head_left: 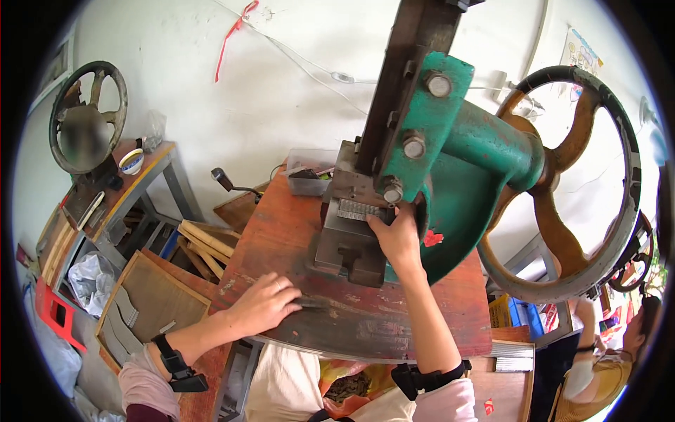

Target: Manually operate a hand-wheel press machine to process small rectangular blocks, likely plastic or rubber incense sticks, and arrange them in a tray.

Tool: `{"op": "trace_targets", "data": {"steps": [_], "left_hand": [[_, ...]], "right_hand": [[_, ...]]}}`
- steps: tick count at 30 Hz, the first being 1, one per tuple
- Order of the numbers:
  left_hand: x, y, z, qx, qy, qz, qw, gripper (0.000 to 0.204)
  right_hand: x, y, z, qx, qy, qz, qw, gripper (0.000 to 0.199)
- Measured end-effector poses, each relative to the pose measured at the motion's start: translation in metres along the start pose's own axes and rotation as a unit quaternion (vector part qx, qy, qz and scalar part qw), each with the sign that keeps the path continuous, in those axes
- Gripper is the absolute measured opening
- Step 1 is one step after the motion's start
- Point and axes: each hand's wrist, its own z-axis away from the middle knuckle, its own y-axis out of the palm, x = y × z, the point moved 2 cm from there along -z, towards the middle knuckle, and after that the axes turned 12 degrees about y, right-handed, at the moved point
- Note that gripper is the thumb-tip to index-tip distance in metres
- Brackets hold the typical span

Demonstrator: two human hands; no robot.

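Observation:
My right hand (399,239) reaches onto the bed of a green hand press (460,112). Its thumb meets the right end of a small ridged metal plate (360,209), which lies on the dark steel block (350,243) below the ram. The index finger is bent close to the ram's lower bolt, and the other fingers are partly hidden behind the hand. On the worn red-brown table, left of the block, my left hand (264,304) rests with loosely bent fingers and holds nothing.
The press's large handwheel (562,183) takes up the right side. Behind the block stands a clear plastic bin (309,176). At left are a wooden tray (151,295) with curved metal strips and another wheel (88,116). Another person (598,373) is at lower right.

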Motion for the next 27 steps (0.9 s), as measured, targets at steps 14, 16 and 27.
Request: {"op": "trace_targets", "data": {"steps": [14, 16, 27], "left_hand": [[0.059, -0.027, -0.131, -0.176, -0.168, 0.045, 0.969, 0.038], [0.056, -0.026, -0.130, -0.108, -0.211, -0.051, 0.970, 0.045], [0.052, -0.017, -0.137, -0.045, -0.272, 0.035, 0.961, 0.056]], "right_hand": [[0.026, -0.073, 0.100, -0.002, -0.128, 0.034, 0.991, 0.039], [0.026, -0.109, 0.115, -0.001, -0.126, 0.073, 0.989, 0.033], [0.098, -0.293, 0.119, -0.402, -0.343, 0.128, 0.839, 0.018]]}}
